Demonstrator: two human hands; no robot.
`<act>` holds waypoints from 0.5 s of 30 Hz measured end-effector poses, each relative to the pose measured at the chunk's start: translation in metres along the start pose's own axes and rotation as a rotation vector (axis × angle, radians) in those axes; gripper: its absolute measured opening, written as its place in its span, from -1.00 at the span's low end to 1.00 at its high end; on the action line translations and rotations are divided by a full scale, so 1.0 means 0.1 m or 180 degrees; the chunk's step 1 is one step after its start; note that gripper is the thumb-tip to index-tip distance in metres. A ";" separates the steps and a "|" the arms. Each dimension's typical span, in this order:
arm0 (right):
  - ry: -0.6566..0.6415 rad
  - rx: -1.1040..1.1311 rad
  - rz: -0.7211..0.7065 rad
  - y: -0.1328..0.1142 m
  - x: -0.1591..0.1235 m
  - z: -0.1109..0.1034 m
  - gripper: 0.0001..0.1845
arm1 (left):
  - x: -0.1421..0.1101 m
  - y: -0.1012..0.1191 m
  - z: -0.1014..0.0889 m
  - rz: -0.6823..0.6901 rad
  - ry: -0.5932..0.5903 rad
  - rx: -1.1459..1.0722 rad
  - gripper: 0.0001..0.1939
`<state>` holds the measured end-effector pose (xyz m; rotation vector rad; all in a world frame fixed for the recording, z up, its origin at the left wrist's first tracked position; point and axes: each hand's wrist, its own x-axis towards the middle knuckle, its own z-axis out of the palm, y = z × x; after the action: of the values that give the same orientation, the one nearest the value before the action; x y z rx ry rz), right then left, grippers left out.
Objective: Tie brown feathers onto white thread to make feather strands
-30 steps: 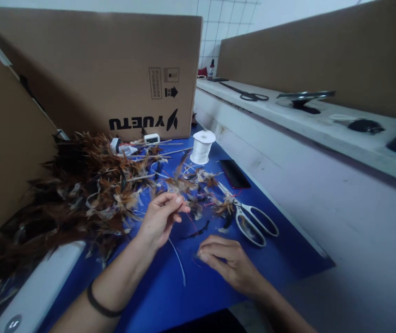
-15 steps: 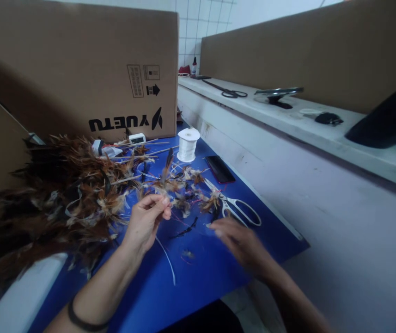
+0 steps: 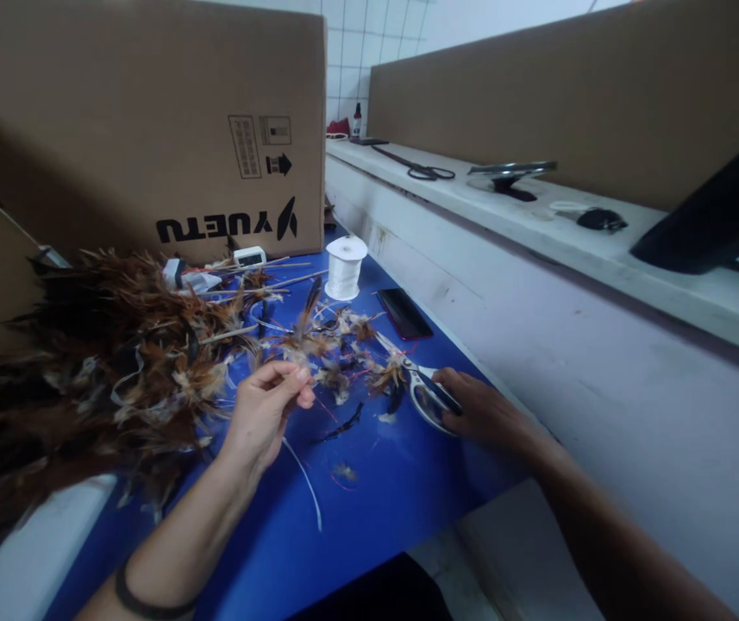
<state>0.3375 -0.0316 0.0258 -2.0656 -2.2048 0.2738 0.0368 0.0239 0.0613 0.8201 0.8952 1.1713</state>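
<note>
My left hand is closed in a pinch, thumb against fingers. A brown feather with a fluffy base rises from its fingertips, and a thin red thread trails down beside them. My right hand has its fingers around the handle of the silver scissors, which lie on the blue table with blades pointing away and partly under feather tufts. Between the hands lie a dark feather strip and a small tuft of fluff. A pale plastic strip curves below my left hand.
A large heap of brown feathers covers the left side. Behind stand a cardboard box and a white spool. A phone lies beyond the scissors. Along the right runs a white ledge with another pair of scissors.
My right hand has let go of a small tuft on the table, moved right and taken hold of the scissors. My left hand keeps its pinch; the view has turned slightly right.
</note>
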 end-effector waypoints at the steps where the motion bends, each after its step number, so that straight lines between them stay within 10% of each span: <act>1: -0.0060 0.0034 0.0069 -0.01 0.01 -0.03 -0.56 | 0.00 0.00 0.00 0.0007 -0.0010 0.0004 -0.76; 15: -0.0327 0.0998 0.0760 0.15 -0.51 -0.46 -0.60 | 0.01 -0.03 0.00 0.0057 -0.0028 0.0013 -0.79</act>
<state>0.3650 -0.0789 0.0700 -2.1705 -1.8177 0.7116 0.0380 0.0243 0.0584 0.8375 0.8851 1.1809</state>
